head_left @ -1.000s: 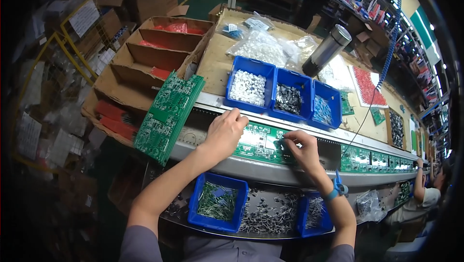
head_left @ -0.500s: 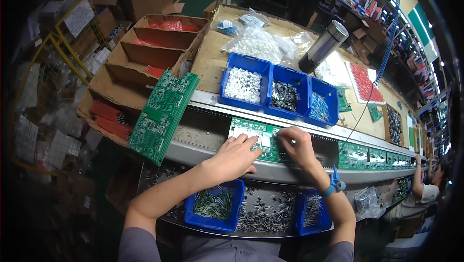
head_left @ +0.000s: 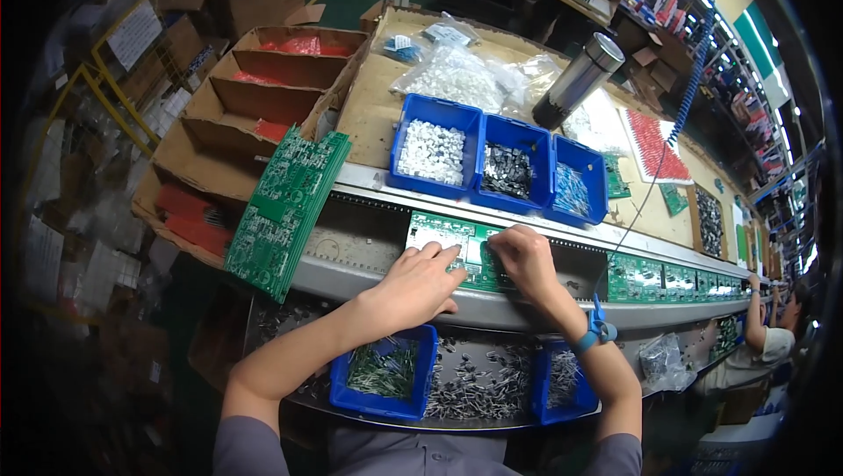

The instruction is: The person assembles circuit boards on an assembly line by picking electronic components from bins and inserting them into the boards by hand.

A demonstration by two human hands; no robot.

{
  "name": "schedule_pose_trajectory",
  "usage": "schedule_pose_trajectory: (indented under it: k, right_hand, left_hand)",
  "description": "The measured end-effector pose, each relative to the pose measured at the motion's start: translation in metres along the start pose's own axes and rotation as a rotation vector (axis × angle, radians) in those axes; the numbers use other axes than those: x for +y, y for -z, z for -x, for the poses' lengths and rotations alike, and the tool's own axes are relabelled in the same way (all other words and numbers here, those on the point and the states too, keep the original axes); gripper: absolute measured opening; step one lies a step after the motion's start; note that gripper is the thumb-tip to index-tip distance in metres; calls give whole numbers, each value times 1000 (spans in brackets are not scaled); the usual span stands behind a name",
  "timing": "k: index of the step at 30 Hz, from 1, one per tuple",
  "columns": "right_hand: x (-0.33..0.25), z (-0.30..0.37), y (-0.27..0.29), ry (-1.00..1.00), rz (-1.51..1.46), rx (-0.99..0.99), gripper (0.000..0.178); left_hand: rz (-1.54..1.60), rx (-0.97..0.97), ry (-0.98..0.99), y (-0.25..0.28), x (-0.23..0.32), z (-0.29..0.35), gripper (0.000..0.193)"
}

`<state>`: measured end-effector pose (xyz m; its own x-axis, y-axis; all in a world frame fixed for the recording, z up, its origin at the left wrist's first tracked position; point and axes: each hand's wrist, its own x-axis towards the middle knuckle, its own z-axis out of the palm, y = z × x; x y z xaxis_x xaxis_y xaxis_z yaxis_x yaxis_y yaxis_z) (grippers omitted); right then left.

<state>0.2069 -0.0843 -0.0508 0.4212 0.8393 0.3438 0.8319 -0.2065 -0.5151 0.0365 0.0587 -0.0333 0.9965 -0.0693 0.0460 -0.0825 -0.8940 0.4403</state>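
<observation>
A green circuit board (head_left: pixel 475 252) lies in the rail channel in front of me. My left hand (head_left: pixel 414 287) rests over its left part, fingers stretched out and touching the board's face. At the board's right end is my right hand (head_left: pixel 525 261), its thumb and fingers pinched together close to the surface. Whatever sits in that pinch, if anything, is hidden. A blue strap (head_left: pixel 599 333) circles my right wrist. Behind the rail stand a blue bin of white parts (head_left: pixel 432 152), a bin of dark parts (head_left: pixel 507 170) and a bin of blue parts (head_left: pixel 572 191).
Stacked green boards (head_left: pixel 288 212) lean at left by a cardboard divider box (head_left: pixel 224 133). Below my arms are a bin of green-and-silver leaded parts (head_left: pixel 384 369), loose leaded parts (head_left: pixel 479 384) and another bin (head_left: pixel 566 379). A steel flask (head_left: pixel 580 81) stands behind; more boards (head_left: pixel 672 279) line the rail rightward.
The whole view has shifted slightly. My left hand stays on the board, and my right hand keeps its pinch at the right end. A person with a tray shows more at the back.
</observation>
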Motion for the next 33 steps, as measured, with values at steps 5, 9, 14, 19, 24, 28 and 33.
schedule_pose_trajectory:
  k: [5,9,14,19,24,28,33]
  right_hand:
    - [1,-13,25,-119,-109,-173,12]
    - [31,-30,62,-158,6,198,11]
    - [87,-44,73,-109,583,106,21]
    - [115,-52,61,-49,730,-2,13]
    - [114,-55,57,-104,742,-11,5]
    - [107,-53,60,-140,614,35,6]
    - [109,-57,61,-164,654,-5,8]
  left_hand:
    - [7,-20,-2,1,-2,0,47]
    - [-9,-12,-13,2,0,0,47]
    - [-4,-39,-3,2,-2,-1,47]
    - [-8,-20,-17,1,-2,-1,47]
    - [-11,-11,-16,0,-4,0,47]
    - [-5,-14,-19,0,-4,0,47]
    - [-17,-11,-18,1,-3,-1,47]
